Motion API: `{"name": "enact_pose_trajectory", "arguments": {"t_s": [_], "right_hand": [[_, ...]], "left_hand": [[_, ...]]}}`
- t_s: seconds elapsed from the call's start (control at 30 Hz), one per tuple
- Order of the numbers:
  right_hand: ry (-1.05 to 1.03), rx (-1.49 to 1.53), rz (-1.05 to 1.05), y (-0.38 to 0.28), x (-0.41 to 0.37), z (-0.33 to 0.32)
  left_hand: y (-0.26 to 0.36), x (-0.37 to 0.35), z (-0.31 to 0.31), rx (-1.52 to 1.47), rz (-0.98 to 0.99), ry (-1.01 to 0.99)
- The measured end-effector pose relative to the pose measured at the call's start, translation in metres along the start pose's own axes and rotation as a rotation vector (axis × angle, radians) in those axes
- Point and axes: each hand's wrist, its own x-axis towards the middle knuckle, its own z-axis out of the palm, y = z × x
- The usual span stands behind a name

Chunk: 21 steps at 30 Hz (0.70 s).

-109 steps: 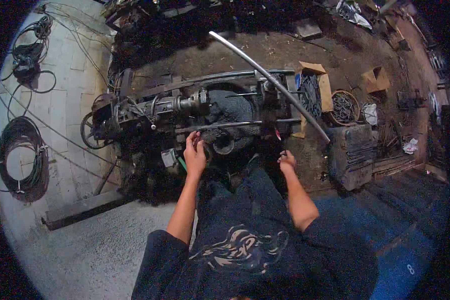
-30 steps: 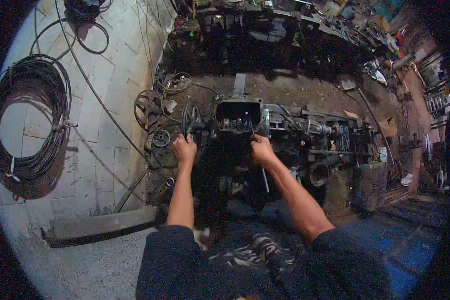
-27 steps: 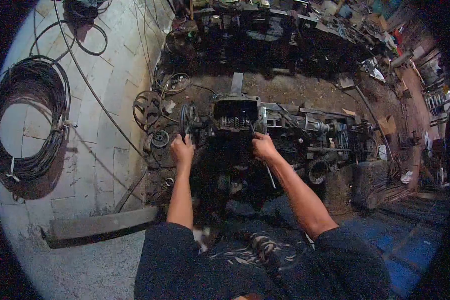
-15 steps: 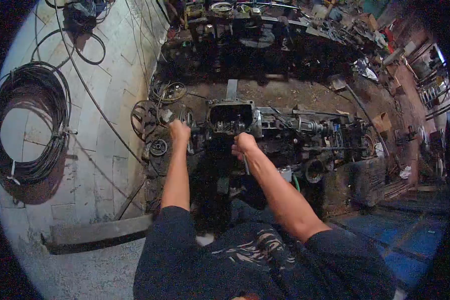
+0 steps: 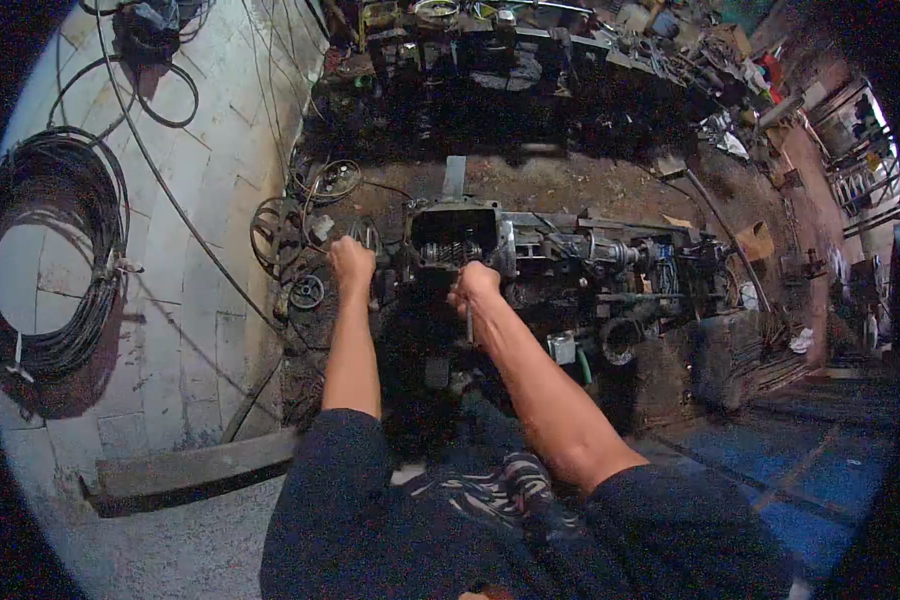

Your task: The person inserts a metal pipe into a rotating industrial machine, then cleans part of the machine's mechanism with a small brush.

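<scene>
An open metal gearbox housing (image 5: 497,212) stands in front of me, its toothed gears (image 5: 445,252) showing inside the opening. My right hand (image 5: 476,283) is closed round a metal rod (image 5: 470,322) at the near edge of the housing; the rod's lower end sticks out below the fist, and its upper part is hidden. To the left of the housing, my left hand (image 5: 352,264) makes a fist beside a grooved round metal part (image 5: 367,234). Whatever is inside that fist is hidden.
Long machine parts (image 5: 620,252) extend right from the housing. A small wheel (image 5: 307,292) and belts (image 5: 270,225) lie on the left. Coiled black cable (image 5: 110,230) hangs by the pale wall. A cluttered bench (image 5: 500,45) runs along the back. Blue flooring (image 5: 800,490) lies at lower right.
My right hand and the rod have shifted slightly left along the housing's near edge, and the rod stands more upright. My left hand stays about where it was. The view has shifted a little.
</scene>
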Motion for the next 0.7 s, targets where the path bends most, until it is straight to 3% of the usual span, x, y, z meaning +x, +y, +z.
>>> {"name": "enact_pose_trajectory", "arguments": {"t_s": [0.03, 0.07, 0.1, 0.17, 0.2, 0.3, 0.37, 0.4, 0.47, 0.5, 0.57, 0.6, 0.67, 0.7], "right_hand": [[0.003, -0.002, -0.004, 0.009, 0.002, -0.002], [0.054, -0.195, -0.197, 0.025, 0.017, -0.003], [0.014, -0.297, -0.591, 0.052, 0.053, -0.009], [0.115, -0.529, -1.49, 0.106, 0.128, -0.022], [0.028, -0.275, -0.91, 0.091, 0.092, -0.016], [0.119, 0.018, -0.323, 0.062, 0.035, -0.001], [0.113, 0.009, -0.312, 0.059, 0.021, -0.004], [0.112, 0.004, -0.306, 0.059, 0.018, -0.007], [-0.131, -0.204, -0.286, 0.049, 0.024, -0.017], [-0.186, -0.193, -0.185, 0.023, -0.021, -0.021], [-0.362, -0.273, -0.186, -0.007, -0.06, -0.041], [-0.436, -0.404, -0.468, -0.017, -0.076, -0.054], [-0.605, -0.712, -0.644, -0.022, -0.087, -0.109], [-0.552, -0.844, -0.57, -0.016, -0.074, -0.147]], "left_hand": [[0.01, -0.012, -0.012, -0.006, 0.0, 0.0], [0.02, -0.029, -0.024, -0.039, -0.121, -0.006], [0.021, -0.046, -0.03, -0.068, -0.242, -0.014], [-0.007, -0.076, 0.004, -0.148, -0.146, 0.265], [-0.017, -0.087, 0.018, -0.147, -0.146, 0.27], [-0.022, -0.09, 0.032, -0.177, -0.138, 0.369], [-0.024, -0.086, 0.022, -0.12, -0.223, 0.13], [-0.026, -0.082, 0.018, -0.116, -0.204, 0.099], [-0.025, -0.079, 0.02, -0.099, -0.192, 0.138], [-0.026, -0.082, 0.021, -0.083, -0.181, 0.179], [-0.021, -0.094, 0.021, -0.08, -0.223, 0.105], [-0.021, -0.107, 0.032, -0.162, -0.277, 0.252], [-0.019, -0.142, 0.043, -0.238, -0.297, 0.362], [-0.015, -0.166, 0.044, -0.364, -0.23, 0.329]]}}
